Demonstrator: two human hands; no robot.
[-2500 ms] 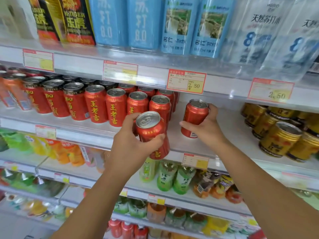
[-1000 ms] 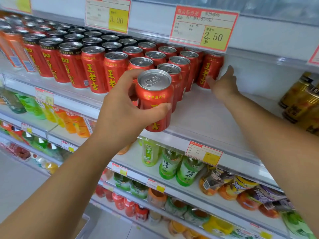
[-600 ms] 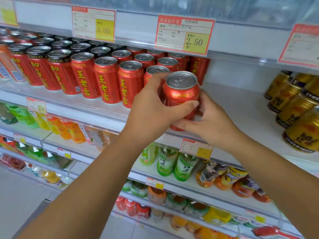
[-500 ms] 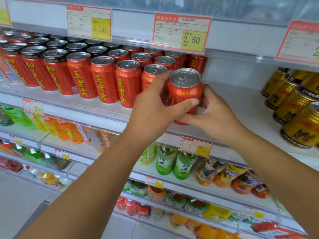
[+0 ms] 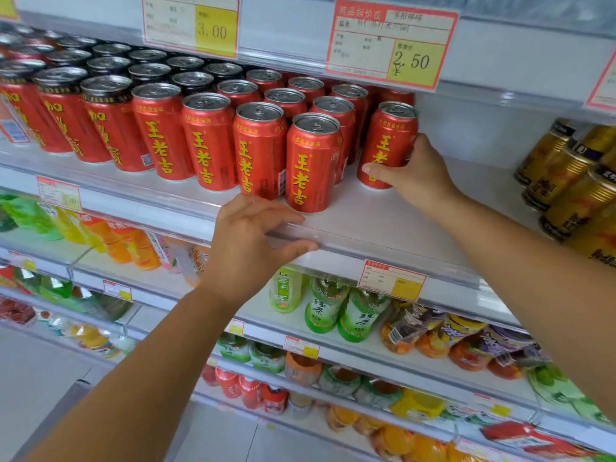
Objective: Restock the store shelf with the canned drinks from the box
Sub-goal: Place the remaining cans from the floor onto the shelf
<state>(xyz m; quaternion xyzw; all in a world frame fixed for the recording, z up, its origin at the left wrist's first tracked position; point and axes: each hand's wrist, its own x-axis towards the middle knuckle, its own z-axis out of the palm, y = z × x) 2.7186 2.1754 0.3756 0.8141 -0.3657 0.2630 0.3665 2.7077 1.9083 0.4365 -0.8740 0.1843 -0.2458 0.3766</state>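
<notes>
White flat store shelf (image 5: pixel 383 228) with a clear plastic front lip, holding packed rows of upright red aluminium drink cans (image 5: pixel 206 141) with yellow characters at left, one lone red can (image 5: pixel 388 141) just beside them, round gold cans (image 5: pixel 566 188) far right.

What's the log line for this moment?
right hand grips red can standing on shelf | left hand at shelf edge, holding nothing

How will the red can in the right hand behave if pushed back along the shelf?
The red can looks sealed, so probably full and heavy for its size. Tall and narrow, it may tip if pushed high. The smooth shelf should let it slide.
</notes>
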